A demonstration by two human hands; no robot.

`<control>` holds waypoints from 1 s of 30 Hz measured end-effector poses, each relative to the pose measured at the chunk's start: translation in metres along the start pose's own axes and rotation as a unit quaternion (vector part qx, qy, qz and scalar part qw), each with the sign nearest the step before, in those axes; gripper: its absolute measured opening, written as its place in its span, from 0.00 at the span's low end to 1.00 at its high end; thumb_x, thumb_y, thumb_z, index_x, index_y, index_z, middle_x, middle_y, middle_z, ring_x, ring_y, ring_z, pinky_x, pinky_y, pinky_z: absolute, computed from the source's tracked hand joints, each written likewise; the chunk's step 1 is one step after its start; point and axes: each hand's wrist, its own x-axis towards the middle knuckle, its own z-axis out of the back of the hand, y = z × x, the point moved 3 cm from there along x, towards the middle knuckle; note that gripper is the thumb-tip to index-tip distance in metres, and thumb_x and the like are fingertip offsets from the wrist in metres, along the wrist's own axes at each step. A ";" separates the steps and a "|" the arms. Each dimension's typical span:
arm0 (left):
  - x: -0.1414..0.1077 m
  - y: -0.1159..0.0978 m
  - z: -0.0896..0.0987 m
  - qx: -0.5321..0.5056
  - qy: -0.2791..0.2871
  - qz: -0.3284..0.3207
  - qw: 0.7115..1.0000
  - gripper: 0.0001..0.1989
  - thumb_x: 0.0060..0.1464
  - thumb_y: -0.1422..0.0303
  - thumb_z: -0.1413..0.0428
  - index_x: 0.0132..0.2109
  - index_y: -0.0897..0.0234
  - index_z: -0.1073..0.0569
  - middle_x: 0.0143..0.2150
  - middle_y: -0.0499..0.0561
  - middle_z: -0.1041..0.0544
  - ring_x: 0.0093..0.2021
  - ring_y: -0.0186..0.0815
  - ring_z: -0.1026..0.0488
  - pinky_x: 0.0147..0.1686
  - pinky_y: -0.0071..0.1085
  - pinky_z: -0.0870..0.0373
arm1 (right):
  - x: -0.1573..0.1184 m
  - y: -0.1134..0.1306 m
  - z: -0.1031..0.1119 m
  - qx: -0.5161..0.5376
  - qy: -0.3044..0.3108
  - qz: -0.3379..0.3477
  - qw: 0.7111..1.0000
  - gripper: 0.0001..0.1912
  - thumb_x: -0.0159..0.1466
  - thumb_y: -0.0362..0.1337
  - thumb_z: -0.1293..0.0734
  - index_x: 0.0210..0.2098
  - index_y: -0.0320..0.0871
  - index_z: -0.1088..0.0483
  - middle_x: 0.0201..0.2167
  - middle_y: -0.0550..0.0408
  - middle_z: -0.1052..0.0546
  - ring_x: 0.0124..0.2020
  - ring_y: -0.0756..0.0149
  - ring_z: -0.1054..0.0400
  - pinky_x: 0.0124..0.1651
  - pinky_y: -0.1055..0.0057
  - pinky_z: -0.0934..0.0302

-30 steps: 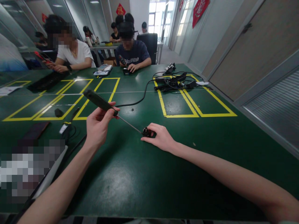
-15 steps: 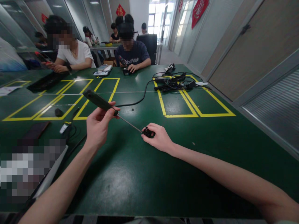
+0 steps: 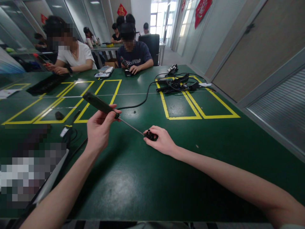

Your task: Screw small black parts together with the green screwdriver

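My left hand point(image 3: 100, 128) is closed around the front of a screwdriver point(image 3: 98, 103) with a thick dark handle and a long thin metal shaft. The handle points up to the far left, and the shaft slopes down to the right. At its tip is a small black part point(image 3: 150, 135) with a short round stub on top. My right hand point(image 3: 162, 140) pinches this part between thumb and fingers, low over the green table. The shaft's tip meets the left side of the part; the exact contact is too small to make out.
A black cable point(image 3: 143, 103) runs across the green table point(image 3: 133, 190) to a tangle of black cables and parts point(image 3: 176, 84) at the back right. Yellow tape point(image 3: 184, 118) marks rectangles. Left lie a small black block point(image 3: 59, 115) and a black tray point(image 3: 47, 84). Two people work opposite.
The whole view has shifted very slightly. Both hands, the screwdriver and the black part keep the same pose relative to each other.
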 end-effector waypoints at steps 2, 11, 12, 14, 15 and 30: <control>0.000 0.000 0.000 0.008 -0.003 -0.002 1.000 0.17 0.51 0.57 0.32 0.45 0.62 0.18 0.37 0.52 0.16 0.34 0.34 0.23 0.37 0.31 0.23 | 0.000 0.001 0.001 -0.010 0.001 0.004 1.000 0.06 0.62 0.37 0.26 0.37 0.42 0.20 0.35 0.52 0.21 0.37 0.64 0.28 0.39 0.67 0.35; 0.000 0.000 0.000 0.007 -0.003 -0.005 1.000 0.18 0.52 0.57 0.31 0.45 0.63 0.18 0.37 0.52 0.16 0.34 0.33 0.22 0.38 0.30 0.23 | 0.000 0.001 0.001 -0.002 0.011 -0.005 1.000 0.03 0.63 0.34 0.28 0.36 0.42 0.21 0.35 0.51 0.21 0.38 0.63 0.28 0.40 0.67 0.36; 0.000 0.000 0.001 0.007 -0.005 -0.005 1.000 0.17 0.52 0.57 0.31 0.44 0.63 0.18 0.38 0.52 0.15 0.35 0.34 0.22 0.38 0.31 0.23 | 0.001 0.001 0.000 -0.002 0.011 -0.005 1.000 0.04 0.63 0.34 0.28 0.37 0.42 0.21 0.35 0.52 0.21 0.38 0.63 0.27 0.40 0.67 0.36; 0.000 0.000 0.001 0.007 -0.007 -0.004 1.000 0.17 0.52 0.57 0.32 0.43 0.63 0.18 0.39 0.53 0.15 0.37 0.35 0.21 0.39 0.32 0.22 | 0.001 0.001 0.000 -0.002 0.008 -0.004 1.000 0.04 0.62 0.34 0.28 0.37 0.42 0.20 0.35 0.52 0.21 0.38 0.63 0.27 0.40 0.67 0.36; 0.000 0.000 0.001 0.007 -0.006 -0.003 1.000 0.16 0.52 0.57 0.32 0.43 0.63 0.19 0.39 0.53 0.16 0.37 0.36 0.21 0.39 0.32 0.22 | 0.001 0.001 0.000 -0.004 0.006 -0.002 1.000 0.04 0.62 0.34 0.28 0.37 0.42 0.20 0.35 0.52 0.21 0.38 0.63 0.27 0.40 0.67 0.35; -0.002 -0.001 0.002 0.024 0.021 -0.028 0.999 0.16 0.54 0.59 0.32 0.47 0.62 0.18 0.38 0.51 0.15 0.36 0.34 0.21 0.41 0.31 0.22 | 0.001 0.001 -0.001 -0.034 0.009 0.014 0.999 0.04 0.62 0.34 0.28 0.36 0.41 0.21 0.35 0.51 0.21 0.37 0.63 0.28 0.39 0.68 0.36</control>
